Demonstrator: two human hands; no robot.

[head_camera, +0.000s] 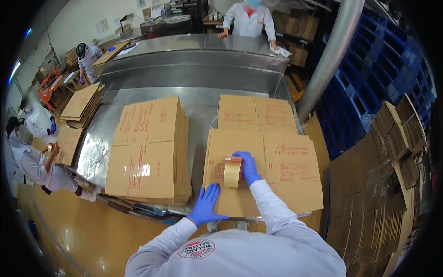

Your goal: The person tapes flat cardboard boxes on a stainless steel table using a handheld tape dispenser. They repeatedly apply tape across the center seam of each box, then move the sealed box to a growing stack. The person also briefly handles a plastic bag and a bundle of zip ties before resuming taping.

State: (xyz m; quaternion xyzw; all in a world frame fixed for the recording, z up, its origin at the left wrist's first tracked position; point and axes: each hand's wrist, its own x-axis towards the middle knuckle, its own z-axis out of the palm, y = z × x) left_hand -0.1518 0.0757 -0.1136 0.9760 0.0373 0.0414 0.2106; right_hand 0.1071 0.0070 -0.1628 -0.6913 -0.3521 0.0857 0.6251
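My right hand (248, 168), in a blue glove, grips a tape dispenser with a roll of clear packing tape (232, 176). It is over the left half of a flattened cardboard box (290, 166) with red print. My left hand (207, 205), gloved too, lies with fingers spread at the near left edge of that box and holds nothing. More flat boxes (256, 110) lie just behind it. To the left rises a tall stack of flattened boxes (143, 149), with shiny tape across the top one.
Everything rests on a steel table (138, 95). A co-worker (247, 20) holds a white cloth at the far counter; several others stand at left, one (38, 159) with a tape roll. A metal post (332, 59), blue pallets (380, 69) and stacked cardboard (367, 200) are at right.
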